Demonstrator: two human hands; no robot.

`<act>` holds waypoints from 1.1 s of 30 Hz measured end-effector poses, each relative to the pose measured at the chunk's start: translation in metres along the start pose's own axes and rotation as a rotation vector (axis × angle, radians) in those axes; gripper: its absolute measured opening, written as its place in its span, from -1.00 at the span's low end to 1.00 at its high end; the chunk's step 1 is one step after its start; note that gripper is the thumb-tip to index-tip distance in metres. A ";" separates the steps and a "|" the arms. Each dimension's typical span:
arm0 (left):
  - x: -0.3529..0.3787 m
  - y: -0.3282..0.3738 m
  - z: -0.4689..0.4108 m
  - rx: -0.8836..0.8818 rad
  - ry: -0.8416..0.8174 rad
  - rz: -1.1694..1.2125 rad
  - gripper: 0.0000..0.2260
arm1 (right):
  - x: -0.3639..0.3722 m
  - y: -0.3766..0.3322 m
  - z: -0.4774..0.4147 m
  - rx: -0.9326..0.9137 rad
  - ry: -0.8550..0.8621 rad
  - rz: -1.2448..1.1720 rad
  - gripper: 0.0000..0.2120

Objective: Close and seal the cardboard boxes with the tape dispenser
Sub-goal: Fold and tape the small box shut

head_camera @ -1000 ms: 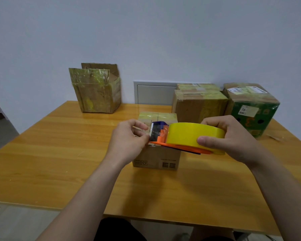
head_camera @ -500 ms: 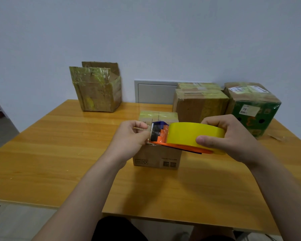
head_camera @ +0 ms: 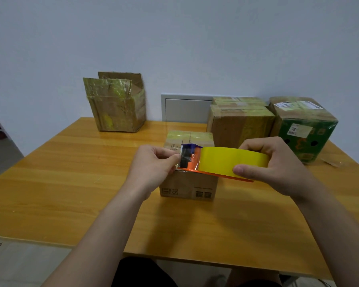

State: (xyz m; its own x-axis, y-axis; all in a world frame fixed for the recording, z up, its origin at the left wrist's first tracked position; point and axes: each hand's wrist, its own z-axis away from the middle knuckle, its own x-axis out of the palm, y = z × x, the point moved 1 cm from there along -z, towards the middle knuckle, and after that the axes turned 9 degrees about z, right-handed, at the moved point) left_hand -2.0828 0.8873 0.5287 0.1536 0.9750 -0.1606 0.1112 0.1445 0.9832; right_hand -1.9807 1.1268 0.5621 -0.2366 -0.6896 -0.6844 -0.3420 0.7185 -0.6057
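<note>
Both my forearms come in from the bottom corners, bare, angling toward the middle. My right hand point(head_camera: 278, 164) is wrapped around the back of the tape dispenser point(head_camera: 222, 162), with the thumb flat along the near side and the fingers curled over the top. My left hand point(head_camera: 151, 164) is right at the front of it, back of the hand facing me, fingers curled in, thumb and index pinching the tape end point(head_camera: 188, 157). Both hands are about level with each other, up off the table.

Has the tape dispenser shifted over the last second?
No. The tape dispenser sits as before against the small box: cutter end in front of the box's top, yellow roll reaching past its right side.
</note>
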 end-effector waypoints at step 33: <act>0.005 -0.008 0.001 0.784 0.056 -0.441 -0.73 | -0.001 0.000 -0.004 -0.074 0.061 0.014 -0.65</act>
State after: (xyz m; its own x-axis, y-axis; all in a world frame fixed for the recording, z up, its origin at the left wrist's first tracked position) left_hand -2.0820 0.8913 0.5201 -0.1074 0.8682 -0.4844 0.7898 0.3704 0.4889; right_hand -1.9847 1.1271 0.5643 -0.2965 -0.6851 -0.6653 -0.4037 0.7213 -0.5628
